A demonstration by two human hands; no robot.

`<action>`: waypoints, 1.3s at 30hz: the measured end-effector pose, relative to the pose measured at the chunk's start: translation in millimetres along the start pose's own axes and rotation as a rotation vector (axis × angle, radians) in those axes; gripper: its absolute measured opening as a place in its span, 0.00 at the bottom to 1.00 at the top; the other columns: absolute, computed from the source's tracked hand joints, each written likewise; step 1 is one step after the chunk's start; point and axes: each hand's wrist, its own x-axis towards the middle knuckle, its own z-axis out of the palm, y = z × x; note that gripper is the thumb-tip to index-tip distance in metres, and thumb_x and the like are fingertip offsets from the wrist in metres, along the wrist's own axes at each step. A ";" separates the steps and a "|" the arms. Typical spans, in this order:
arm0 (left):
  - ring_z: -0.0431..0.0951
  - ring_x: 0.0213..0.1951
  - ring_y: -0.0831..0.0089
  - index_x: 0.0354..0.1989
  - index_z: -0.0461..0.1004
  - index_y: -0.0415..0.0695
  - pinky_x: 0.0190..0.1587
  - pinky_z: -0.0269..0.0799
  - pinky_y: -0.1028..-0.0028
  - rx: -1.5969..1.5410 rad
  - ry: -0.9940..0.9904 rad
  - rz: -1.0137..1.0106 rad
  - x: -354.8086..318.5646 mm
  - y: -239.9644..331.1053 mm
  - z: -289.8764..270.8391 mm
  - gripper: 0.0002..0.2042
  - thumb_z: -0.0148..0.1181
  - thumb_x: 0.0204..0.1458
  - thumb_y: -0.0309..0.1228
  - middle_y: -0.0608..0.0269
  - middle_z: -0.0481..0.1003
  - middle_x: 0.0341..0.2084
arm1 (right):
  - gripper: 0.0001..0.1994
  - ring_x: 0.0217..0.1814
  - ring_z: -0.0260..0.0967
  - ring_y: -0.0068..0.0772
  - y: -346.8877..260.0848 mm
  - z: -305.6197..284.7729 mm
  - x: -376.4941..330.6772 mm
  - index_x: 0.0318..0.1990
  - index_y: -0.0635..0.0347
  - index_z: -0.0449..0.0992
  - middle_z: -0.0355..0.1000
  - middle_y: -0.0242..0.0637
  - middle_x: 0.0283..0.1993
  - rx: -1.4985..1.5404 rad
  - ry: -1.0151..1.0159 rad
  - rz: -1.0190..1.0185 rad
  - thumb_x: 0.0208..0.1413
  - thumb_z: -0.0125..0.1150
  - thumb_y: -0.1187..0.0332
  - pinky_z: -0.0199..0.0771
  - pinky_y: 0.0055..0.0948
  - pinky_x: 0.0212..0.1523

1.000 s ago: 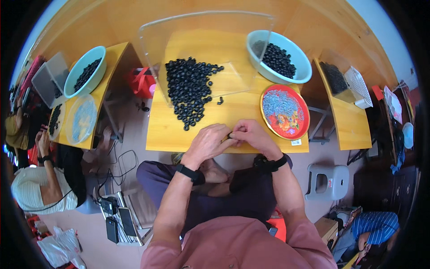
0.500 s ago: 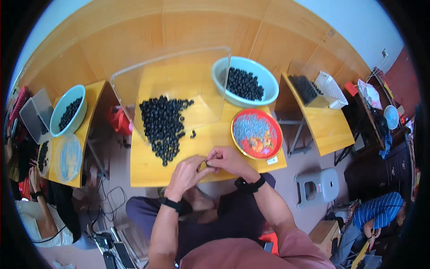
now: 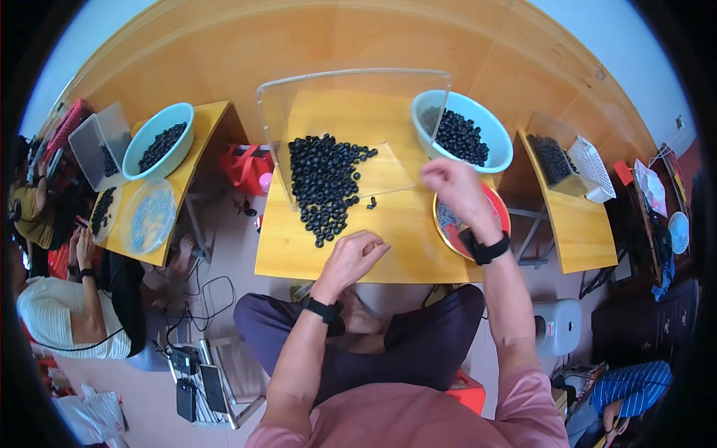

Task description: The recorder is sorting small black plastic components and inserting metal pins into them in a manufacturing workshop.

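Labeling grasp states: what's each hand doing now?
Left hand: loosely curled at the black ring pile; contents cannot be told.
Right hand: raised over the red plate; grip unclear.

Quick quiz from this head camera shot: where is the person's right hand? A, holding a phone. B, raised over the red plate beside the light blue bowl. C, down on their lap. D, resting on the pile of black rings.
B: the right hand is lifted above the red plate, just below the light blue bowl, while the left hand sits near the table's front edge.
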 end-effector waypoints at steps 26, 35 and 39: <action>0.77 0.29 0.72 0.48 0.76 0.37 0.35 0.75 0.72 -0.038 0.361 -0.049 4.3 -18.5 7.4 0.10 0.62 0.57 0.22 0.58 0.78 0.32 | 0.07 0.43 0.74 0.56 4.3 115.9 -24.5 0.31 0.63 0.78 0.76 0.49 0.35 -0.284 -0.238 -0.202 0.46 0.67 0.69 0.73 0.48 0.46; 0.77 0.30 0.69 0.43 0.80 0.39 0.35 0.74 0.71 0.036 0.285 0.036 0.2 -15.6 8.8 0.10 0.67 0.51 0.19 0.57 0.78 0.32 | 0.14 0.29 0.79 0.35 15.9 103.4 -44.7 0.33 0.66 0.84 0.80 0.47 0.28 0.216 -0.343 0.234 0.51 0.70 0.61 0.77 0.33 0.34; 0.79 0.30 0.69 0.44 0.81 0.39 0.36 0.76 0.73 0.057 0.277 0.006 -1.4 -14.6 7.2 0.11 0.68 0.51 0.21 0.58 0.79 0.29 | 0.15 0.29 0.78 0.31 19.5 106.8 -53.2 0.34 0.67 0.84 0.80 0.46 0.28 0.237 -0.270 0.186 0.52 0.70 0.60 0.76 0.32 0.34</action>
